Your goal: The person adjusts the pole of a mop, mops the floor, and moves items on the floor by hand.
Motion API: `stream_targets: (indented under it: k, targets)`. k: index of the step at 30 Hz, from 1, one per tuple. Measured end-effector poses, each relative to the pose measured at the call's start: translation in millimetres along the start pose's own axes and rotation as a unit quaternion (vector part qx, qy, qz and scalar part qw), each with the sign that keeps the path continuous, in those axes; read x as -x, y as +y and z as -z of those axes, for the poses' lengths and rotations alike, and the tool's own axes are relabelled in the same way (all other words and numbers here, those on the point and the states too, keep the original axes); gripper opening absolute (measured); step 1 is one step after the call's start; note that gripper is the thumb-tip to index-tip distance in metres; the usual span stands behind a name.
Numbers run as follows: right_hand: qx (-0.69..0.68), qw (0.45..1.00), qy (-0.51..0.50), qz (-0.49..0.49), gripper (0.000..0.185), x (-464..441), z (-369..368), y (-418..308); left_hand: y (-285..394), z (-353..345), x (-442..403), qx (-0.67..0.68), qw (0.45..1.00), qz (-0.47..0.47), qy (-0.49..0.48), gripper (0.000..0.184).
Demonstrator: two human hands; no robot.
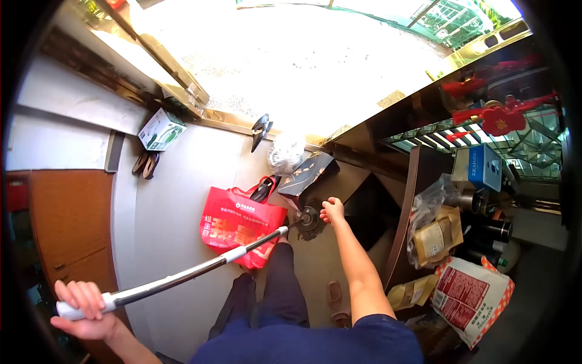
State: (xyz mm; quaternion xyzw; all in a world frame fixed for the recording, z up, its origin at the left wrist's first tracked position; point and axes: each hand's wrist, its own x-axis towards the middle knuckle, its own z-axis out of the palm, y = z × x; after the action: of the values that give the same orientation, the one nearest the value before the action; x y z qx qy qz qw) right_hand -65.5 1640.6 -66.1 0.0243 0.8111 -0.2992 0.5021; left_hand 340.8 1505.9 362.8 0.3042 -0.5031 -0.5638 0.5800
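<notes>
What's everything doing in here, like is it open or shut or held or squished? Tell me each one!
Left hand: closed around the pole's white end
Pole: held slanting across the picture
Right hand: fingers loosely curled, nothing seen in it
Brown cabinet: shut
Red bag: handle looped up
White plastic bag: crumpled
Brown shoes: side by side, nobody wearing them

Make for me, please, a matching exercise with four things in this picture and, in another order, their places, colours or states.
1. Left hand
2. Right hand
3. Tote
4. Carton

A. white and green, by the wall at left
B. wrapped around one end of the pole
C. red, with lettering
D. apart from the pole

Pairs: 1-B, 2-D, 3-C, 4-A
</notes>
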Motion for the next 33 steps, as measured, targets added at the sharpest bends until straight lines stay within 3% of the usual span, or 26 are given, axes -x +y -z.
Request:
stream_targets:
  k: [5, 6, 8, 11, 13, 14, 15, 18, 19, 20, 22, 24, 27, 30, 31, 33]
  targets:
    - [0.166, 0.982, 0.06, 0.064, 0.064, -141.1, 2.5, -65.0, -11.8, -7.0, -48.7, -0.072, 0.997, 0.024, -0.012, 0.019]
    - [0.2, 0.976, 0.055, 0.059, 0.067, -159.6, 0.5, -77.4, -4.0, 9.9, -45.7, -0.151, 0.986, 0.013, 0.073, 0.016]
    - [0.227, 0.97, 0.06, 0.063, 0.073, -198.3, -7.6, -82.8, -3.0, 0.2, -58.3, -0.191, 0.981, 0.041, -0.017, 0.015]
    - [0.225, 0.974, 0.036, -0.013, 0.056, -232.7, -17.8, -64.8, -12.1, 3.6, -61.3, -0.21, 0.976, 0.052, -0.013, 0.016]
    - [0.222, 0.972, 0.0, 0.077, 0.035, -234.6, -29.4, -43.8, -3.2, 9.9, -66.0, -0.221, 0.973, 0.07, -0.008, 0.016]
    - [0.241, 0.932, 0.096, 0.254, 0.031, -220.4, -46.0, -27.7, 3.0, 13.8, -65.2, -0.224, 0.972, 0.076, -0.003, 0.016]
    - [0.284, 0.932, 0.024, 0.223, 0.033, -187.7, -51.5, -29.1, 9.7, 17.4, -62.6, -0.226, 0.971, 0.079, 0.005, 0.017]
    - [0.287, 0.923, -0.072, 0.245, 0.03, -107.3, -87.7, 19.6, -4.8, 1.5, -62.1, -0.042, 0.994, 0.101, 0.013, 0.018]
    - [0.296, 0.923, -0.124, 0.211, 0.03, -83.5, -103.2, 35.3, -1.6, 7.5, -60.1, -0.022, 0.991, 0.134, -0.01, 0.021]
    - [0.317, 0.917, -0.166, 0.175, 0.03, -63.2, -120.5, 54.7, -0.1, 7.2, -55.6, -0.017, 0.991, 0.131, 0.028, 0.021]
    - [0.339, 0.902, -0.248, 0.103, 0.03, -33.2, -145.9, 80.1, -7.8, 12.7, -41.7, -0.06, 0.995, 0.068, 0.031, 0.026]
    - [0.412, 0.862, -0.269, 0.116, 0.031, -33.2, -170.6, 90.3, -3.5, 39.6, -17.9, -0.073, 0.991, 0.09, 0.068, 0.027]
    - [0.549, 0.706, -0.415, 0.165, 0.028, -40.1, -199.4, 83.8, 5.3, 98.1, 29.0, -0.076, 0.974, 0.111, 0.182, 0.027]
    - [0.549, 0.714, -0.387, 0.197, 0.023, -37.6, -238.3, 112.9, 8.2, 150.3, 82.0, -0.089, 0.938, 0.097, 0.322, 0.029]
    - [0.542, 0.708, -0.431, 0.14, 0.023, -38.0, -251.8, 127.1, 8.4, 162.3, 96.7, -0.09, 0.932, 0.098, 0.338, 0.029]
    - [0.534, 0.694, -0.464, 0.137, 0.022, -32.8, -265.0, 150.3, 5.9, 185.6, 119.8, -0.088, 0.927, 0.102, 0.349, 0.029]
